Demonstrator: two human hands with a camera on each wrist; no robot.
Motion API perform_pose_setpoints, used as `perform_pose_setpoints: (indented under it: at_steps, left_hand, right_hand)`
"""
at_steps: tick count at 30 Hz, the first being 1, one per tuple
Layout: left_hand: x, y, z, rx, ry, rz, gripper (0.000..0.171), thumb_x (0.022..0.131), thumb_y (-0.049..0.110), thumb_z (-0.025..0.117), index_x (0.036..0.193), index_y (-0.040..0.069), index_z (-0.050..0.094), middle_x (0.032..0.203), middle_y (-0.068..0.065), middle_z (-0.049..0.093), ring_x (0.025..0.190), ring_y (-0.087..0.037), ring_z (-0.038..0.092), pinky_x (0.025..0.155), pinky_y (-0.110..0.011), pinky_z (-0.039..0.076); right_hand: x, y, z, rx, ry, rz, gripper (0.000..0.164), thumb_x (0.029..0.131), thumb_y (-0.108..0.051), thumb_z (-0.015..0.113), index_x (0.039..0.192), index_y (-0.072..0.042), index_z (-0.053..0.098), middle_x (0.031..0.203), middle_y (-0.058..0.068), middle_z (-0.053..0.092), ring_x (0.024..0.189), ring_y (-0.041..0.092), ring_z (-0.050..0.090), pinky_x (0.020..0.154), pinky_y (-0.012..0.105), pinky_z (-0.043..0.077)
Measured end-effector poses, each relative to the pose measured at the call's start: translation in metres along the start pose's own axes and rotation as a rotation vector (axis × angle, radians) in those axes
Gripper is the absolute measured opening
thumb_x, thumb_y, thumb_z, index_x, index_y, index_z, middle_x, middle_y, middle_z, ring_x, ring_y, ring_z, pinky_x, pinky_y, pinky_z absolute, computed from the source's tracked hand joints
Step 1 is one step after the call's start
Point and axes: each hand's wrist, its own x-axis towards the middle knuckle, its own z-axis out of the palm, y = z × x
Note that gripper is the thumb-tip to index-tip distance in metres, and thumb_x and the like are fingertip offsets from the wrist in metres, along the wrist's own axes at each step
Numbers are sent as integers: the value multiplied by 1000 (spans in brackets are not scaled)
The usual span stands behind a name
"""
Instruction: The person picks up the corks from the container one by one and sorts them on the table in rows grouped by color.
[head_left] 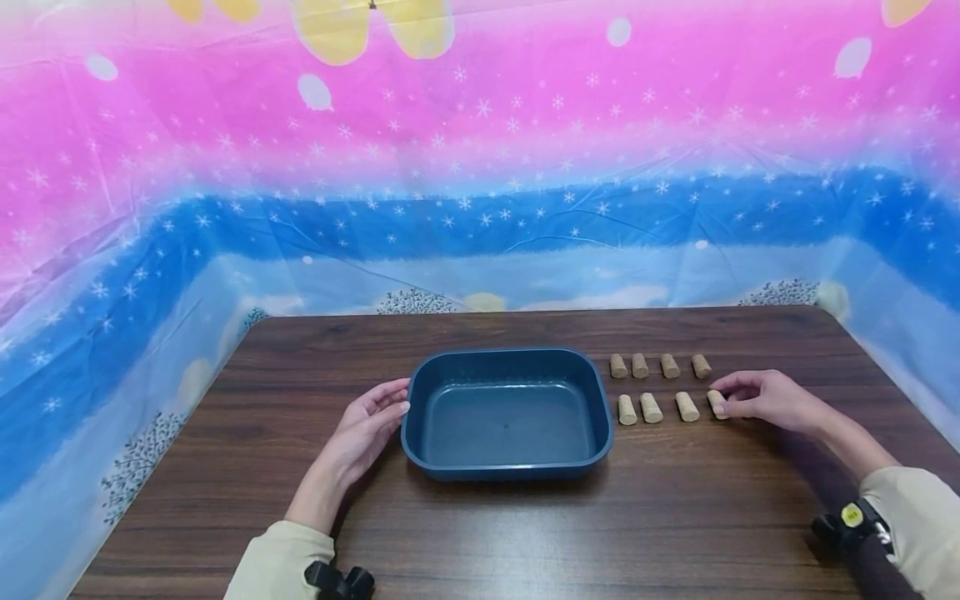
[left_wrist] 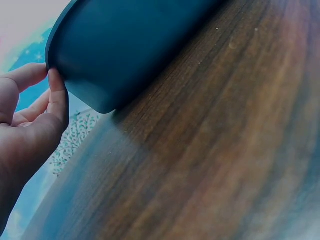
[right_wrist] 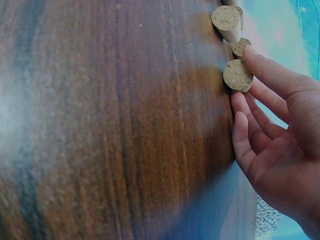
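Observation:
A dark blue rectangular plastic basin (head_left: pixel 506 473) with rounded corners sits on the table, nothing inside it. At its left side, my left hand (head_left: pixel 365 429) holds the rim with thumb and fingertips; the left wrist view shows this hand (left_wrist: pixel 35 110) at the corner of the basin (left_wrist: pixel 115 55). To the right of the basin, tapered cork stoppers (head_left: pixel 670 367) lie in two rows. My right hand (head_left: pixel 772 400) pinches the rightmost cork stopper (head_left: pixel 717 404) of the near row between thumb and fingers. In the right wrist view, the pinched stopper (right_wrist: pixel 237 75) shows its round end.
The brown wood-grain table (head_left: pixel 480 533) has rounded far corners. A pink and blue patterned cloth (head_left: pixel 480 167) hangs behind it and along both sides. Other cork stoppers (head_left: pixel 687 407) lie just left of my right hand, and another (head_left: pixel 701 367) is close behind it.

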Motion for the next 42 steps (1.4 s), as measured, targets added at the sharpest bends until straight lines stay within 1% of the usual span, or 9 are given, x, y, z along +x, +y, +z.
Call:
perform_pose_setpoints:
  at_steps: [7,11,18,24,31,42]
  left_hand:
    - [0,0,0,1,-11,10,47,96,-1,54,138,-12,37,114,-7,56,101,-12,58,92,-24,47]
    - [0,-1,-1,1,-7,7,47,97,0,54,138,-11,37,114,-6,56,101,-12,58,92,-24,48]
    - [0,-1,-1,-4,-4,1,46,97,0,55,139,-10,38,116,-7,56,102,-12,58,93,-24,47]
    - [-1,-1,0,4,-10,4,47,97,0,54,139,-11,36,115,-7,56,102,-12,58,93,-23,47]
    - [0,-1,-1,12,-1,6,48,96,1,56,139,-10,38,116,-7,55,102,-12,58,93,-24,47]
    - [1,0,-1,8,-3,-19,47,97,1,54,140,-8,37,119,-7,55,104,-13,57,95,-25,47]
  right_hand:
    - [0,-1,0,17,-29,-17,50,82,-19,78,120,8,60,93,6,67,81,8,59,68,24,48]
    - [0,0,1,15,-19,-18,50,81,-17,79,120,8,60,95,7,67,82,6,58,68,24,48]
    - [-1,0,2,22,0,-10,49,81,-17,78,120,8,60,93,6,65,80,8,58,65,25,48]
    - [-1,0,2,44,8,-21,50,80,-15,79,120,8,60,95,8,65,79,7,58,64,24,48]
    - [-2,1,3,43,8,-28,50,80,-14,79,120,7,59,95,8,64,79,6,56,64,24,47]
    - [-2,1,3,55,8,-33,50,80,-13,78,121,8,58,94,8,63,79,7,56,64,24,47]
